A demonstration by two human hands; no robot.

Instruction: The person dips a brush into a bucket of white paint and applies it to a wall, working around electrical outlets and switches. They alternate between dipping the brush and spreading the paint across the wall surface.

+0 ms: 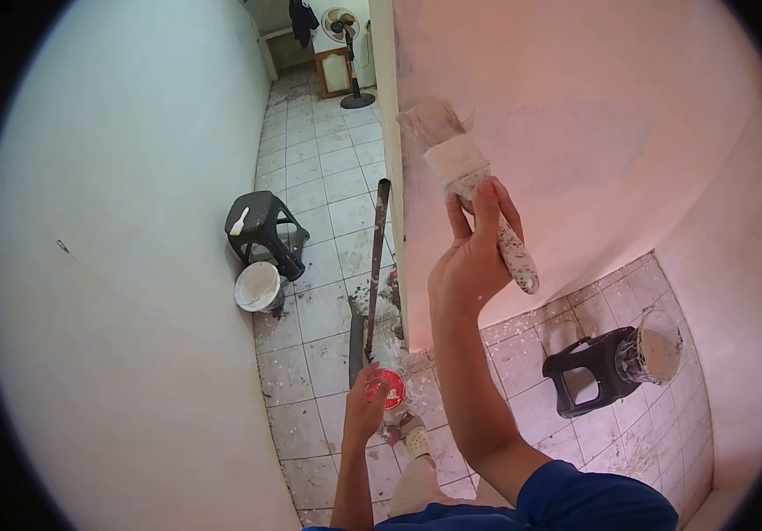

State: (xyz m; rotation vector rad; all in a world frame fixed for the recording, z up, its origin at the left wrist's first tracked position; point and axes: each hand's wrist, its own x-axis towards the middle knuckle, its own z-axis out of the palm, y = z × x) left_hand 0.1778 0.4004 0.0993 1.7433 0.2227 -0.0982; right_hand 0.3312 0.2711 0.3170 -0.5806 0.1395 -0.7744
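My right hand [474, 252] is raised at the wall's end, closed round the handle of a wide paintbrush [458, 162]. The brush points up and to the left, with pale paint caked on its ferrule and dark specks on its handle. Its bristles are at the pink-lit wall [576, 159], near the corner edge; contact is hard to tell. Lower down, my left hand [364, 409] grips a small round red container [387, 389] with some white inside. The fingers partly cover that container.
A dark stool [261, 221] carries a small brush [239, 221]; a white bucket [259, 288] stands beside it. A push broom [377, 265] rises near the wall corner. At right are another stool [598, 367] and a paint-smeared bucket [660, 347]. A fan [350, 62] stands far back.
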